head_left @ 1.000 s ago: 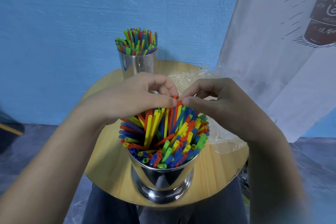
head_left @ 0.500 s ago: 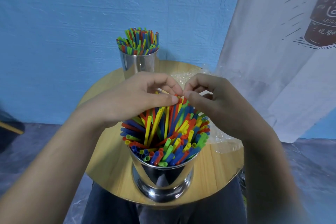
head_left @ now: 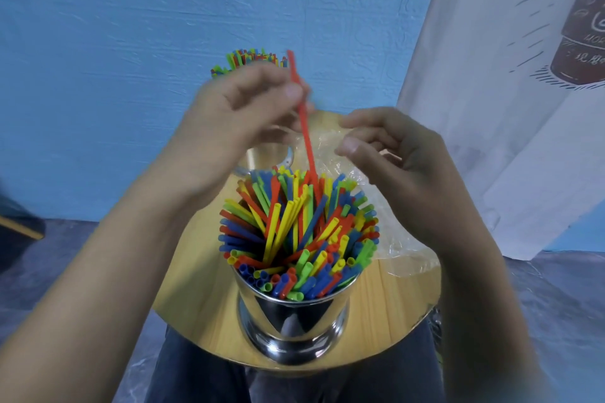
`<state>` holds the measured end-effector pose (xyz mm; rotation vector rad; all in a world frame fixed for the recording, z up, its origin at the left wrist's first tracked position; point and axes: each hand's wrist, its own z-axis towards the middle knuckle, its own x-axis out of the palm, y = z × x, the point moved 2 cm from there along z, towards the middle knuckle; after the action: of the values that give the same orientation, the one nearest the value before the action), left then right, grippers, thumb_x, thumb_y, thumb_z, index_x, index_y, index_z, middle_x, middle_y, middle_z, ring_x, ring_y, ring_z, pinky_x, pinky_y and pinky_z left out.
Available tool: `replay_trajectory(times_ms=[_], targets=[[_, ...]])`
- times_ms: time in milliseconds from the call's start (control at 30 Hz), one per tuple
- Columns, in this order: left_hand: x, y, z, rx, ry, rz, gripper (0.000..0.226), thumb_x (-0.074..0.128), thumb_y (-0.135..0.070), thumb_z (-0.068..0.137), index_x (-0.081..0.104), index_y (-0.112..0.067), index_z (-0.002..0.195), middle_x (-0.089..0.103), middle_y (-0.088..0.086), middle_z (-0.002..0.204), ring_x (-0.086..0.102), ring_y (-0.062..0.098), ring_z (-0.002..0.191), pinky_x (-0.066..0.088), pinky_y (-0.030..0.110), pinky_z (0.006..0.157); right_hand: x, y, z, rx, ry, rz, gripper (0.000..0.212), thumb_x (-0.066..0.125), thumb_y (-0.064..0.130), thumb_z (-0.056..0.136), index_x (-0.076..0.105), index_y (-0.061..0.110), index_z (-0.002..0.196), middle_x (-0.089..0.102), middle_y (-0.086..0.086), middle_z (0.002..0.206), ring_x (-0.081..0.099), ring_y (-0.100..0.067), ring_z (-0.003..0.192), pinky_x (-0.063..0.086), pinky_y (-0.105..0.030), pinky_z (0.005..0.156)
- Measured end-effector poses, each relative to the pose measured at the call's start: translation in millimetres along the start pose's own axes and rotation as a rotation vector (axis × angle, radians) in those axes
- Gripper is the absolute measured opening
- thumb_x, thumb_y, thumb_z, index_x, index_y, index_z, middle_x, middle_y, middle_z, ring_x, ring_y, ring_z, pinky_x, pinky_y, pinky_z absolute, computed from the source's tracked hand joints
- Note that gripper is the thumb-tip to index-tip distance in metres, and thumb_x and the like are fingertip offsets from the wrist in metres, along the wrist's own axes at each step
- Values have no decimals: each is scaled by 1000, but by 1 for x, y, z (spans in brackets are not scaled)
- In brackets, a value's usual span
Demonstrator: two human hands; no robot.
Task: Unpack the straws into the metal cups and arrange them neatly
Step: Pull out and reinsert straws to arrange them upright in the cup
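My left hand (head_left: pixel 235 114) has lifted away from the bundle since a moment ago, drawing one red straw (head_left: pixel 304 127) up with it; thumb and fingers pinch it near its top, while its lower end still sits among the mixed straws (head_left: pixel 294 232) crowding the near metal cup (head_left: pixel 294 321). My right hand (head_left: pixel 399 167) has let go and hangs just beside the straw, fingers loosely curled round nothing. The far metal cup (head_left: pixel 268 157), also full of straws, stands partly hidden behind my left hand. Crumpled clear wrapper (head_left: pixel 402 258) lies to the right on the round wooden tabletop (head_left: pixel 203 288).
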<state>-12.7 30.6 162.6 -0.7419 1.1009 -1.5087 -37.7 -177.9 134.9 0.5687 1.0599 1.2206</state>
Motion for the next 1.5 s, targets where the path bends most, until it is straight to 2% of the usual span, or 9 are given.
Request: replay_trajectory(times_ms=[233, 400, 533, 700, 800, 1000, 1267, 1400, 1500], targets=[[-13, -1, 2, 28, -367, -358, 6, 56, -15, 104, 60, -19, 101, 73, -7, 89, 68, 12, 76, 53, 22, 67, 5, -1, -3, -38, 104, 11, 17, 70, 16, 97, 76, 31, 104, 77, 2, 88, 68, -28, 84, 51, -40, 69], [-18, 9, -4, -34, -431, -275, 18, 64, -8, 99, 55, -19, 110, 74, 2, 87, 69, 19, 76, 56, 28, 70, -5, 0, -3, -33, -158, 250, 16, 63, 5, 97, 73, 15, 106, 77, -4, 85, 58, -11, 70, 46, -27, 64], [-11, 14, -9, -211, -182, -13, 13, 70, -19, 90, 72, -15, 102, 77, 3, 89, 71, 20, 83, 58, 31, 75, -15, 2, -4, -2, -345, 511, 13, 57, 9, 102, 70, 13, 103, 73, -2, 86, 56, -15, 72, 46, -25, 64], [-8, 13, -18, -234, 335, 347, 69, 64, -76, 79, 60, -40, 137, 65, -22, 134, 59, -3, 126, 45, 29, 103, -30, 8, -7, 33, -594, 548, 17, 52, 21, 108, 62, 15, 96, 73, -2, 87, 66, -17, 80, 50, -26, 67], [-3, 12, -25, -306, 509, 478, 98, 64, -92, 59, 46, -51, 145, 54, -36, 139, 47, -18, 128, 39, 19, 103, -32, 12, -9, 10, -607, 466, 19, 49, 23, 110, 57, 14, 95, 70, -2, 81, 67, -18, 74, 53, -29, 67], [-3, 9, -20, -348, 312, 473, 21, 72, -37, 91, 75, -37, 112, 75, -21, 106, 72, -1, 100, 55, 32, 98, -20, 11, -5, -26, -395, 187, 15, 45, 13, 109, 56, 6, 103, 68, -3, 77, 68, -19, 72, 57, -30, 65], [4, -1, -25, -340, 385, 556, 39, 74, -65, 78, 69, -46, 111, 68, -28, 114, 68, -6, 102, 55, 31, 95, -2, 7, -4, -46, -77, -11, 8, 65, 14, 101, 70, 16, 107, 68, -2, 81, 67, -15, 73, 57, -30, 68], [8, -2, -25, -290, 264, 655, 34, 76, -64, 75, 67, -43, 101, 69, -26, 105, 71, 3, 92, 58, 43, 88, 2, 6, -6, 0, -22, -21, 19, 76, 18, 93, 64, 27, 104, 69, 2, 77, 66, -10, 73, 52, -25, 68], [12, -7, -29, -251, 218, 816, 32, 70, -65, 76, 62, -43, 98, 68, -24, 96, 66, 3, 86, 56, 39, 81, 3, 5, -6, 8, 30, -138, 6, 76, 28, 92, 70, 29, 91, 71, 9, 83, 67, -14, 84, 55, -38, 73]])
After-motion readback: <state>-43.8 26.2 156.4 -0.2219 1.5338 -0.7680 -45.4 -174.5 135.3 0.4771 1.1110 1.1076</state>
